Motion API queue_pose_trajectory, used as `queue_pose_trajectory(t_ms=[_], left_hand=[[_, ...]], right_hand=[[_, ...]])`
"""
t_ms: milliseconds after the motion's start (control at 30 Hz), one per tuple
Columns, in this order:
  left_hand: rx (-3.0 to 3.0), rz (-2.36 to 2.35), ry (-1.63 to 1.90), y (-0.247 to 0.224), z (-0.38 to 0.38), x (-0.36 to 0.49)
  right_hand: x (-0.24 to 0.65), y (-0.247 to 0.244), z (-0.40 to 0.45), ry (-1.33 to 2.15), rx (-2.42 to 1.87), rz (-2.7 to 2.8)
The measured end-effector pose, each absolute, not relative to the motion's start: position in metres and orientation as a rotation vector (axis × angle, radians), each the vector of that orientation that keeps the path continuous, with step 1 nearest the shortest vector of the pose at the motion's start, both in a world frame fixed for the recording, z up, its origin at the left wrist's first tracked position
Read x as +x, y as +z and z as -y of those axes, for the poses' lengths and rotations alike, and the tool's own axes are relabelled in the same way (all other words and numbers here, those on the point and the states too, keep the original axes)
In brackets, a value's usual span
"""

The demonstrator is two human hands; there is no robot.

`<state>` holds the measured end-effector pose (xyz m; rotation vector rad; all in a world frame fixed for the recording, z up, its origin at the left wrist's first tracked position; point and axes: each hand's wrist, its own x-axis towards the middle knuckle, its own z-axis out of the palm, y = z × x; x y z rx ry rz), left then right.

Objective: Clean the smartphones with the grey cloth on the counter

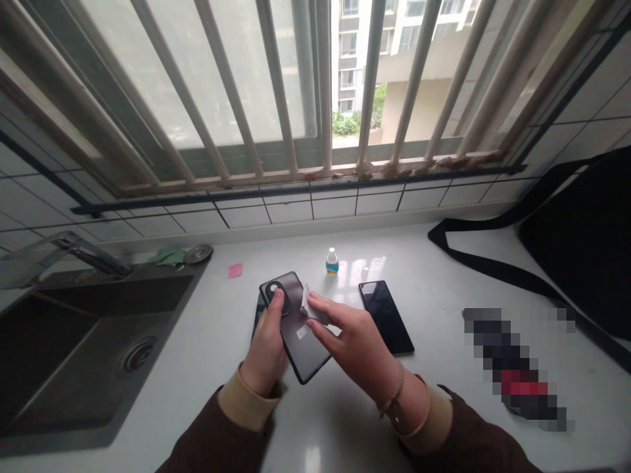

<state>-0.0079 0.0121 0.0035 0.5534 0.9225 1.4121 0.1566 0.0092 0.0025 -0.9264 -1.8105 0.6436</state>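
Note:
My left hand (pixel 266 345) grips a grey phone (pixel 302 348) by its left edge, thumb beside the dark oval camera area. The phone's back faces me, with black edges and a small pale label low on it. In my right hand (pixel 352 332) a folded white tissue (pixel 314 310) is pinched between thumb and fingers, at the phone's back; whether it touches is hard to tell. Just right of that hand a black phone (pixel 389 318) lies on the counter. Another dark, flat thing (pixel 257 315) shows partly behind the held phone.
A small white-capped bottle (pixel 332 263) stands behind my hands, with a pink paper slip (pixel 235 270) to its left. The sink (pixel 148 315) with its faucet (pixel 98 256) is at left. A black strapped bag (pixel 582 243) and a pixelated item (pixel 517 374) lie at right. Window bars (pixel 276 85) rise behind.

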Motion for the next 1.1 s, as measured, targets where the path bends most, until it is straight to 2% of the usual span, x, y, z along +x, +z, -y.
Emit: queue_pose_trajectory(t_ms=[233,433,633,733,967,1100], left_hand=[[0.506,-0.926,1.690,0.014,-0.017,-0.012],[0.405,-0.967,1.890,0.018,-0.025,-0.017],[0.644,-1.007,1.614,0.011,-0.019,-0.015],[0.791,-1.091,1.481,0.005,-0.016,-0.013],[0.955,-1.267,1.187,-0.015,-0.022,-0.015],[1.114,-1.330,1.113,-0.025,-0.022,-0.018]], right_hand=[[0.154,0.003,-0.006,0.787,-0.898,1.831],[0.160,0.018,-0.002,0.785,-1.166,1.825],[0.161,0.023,-0.003,1.081,-0.841,1.706],[0.159,0.018,-0.004,1.179,-0.850,1.678],[0.164,0.010,-0.014,0.808,-1.392,1.793],[0.166,0.002,-0.021,0.677,-1.565,1.884]])
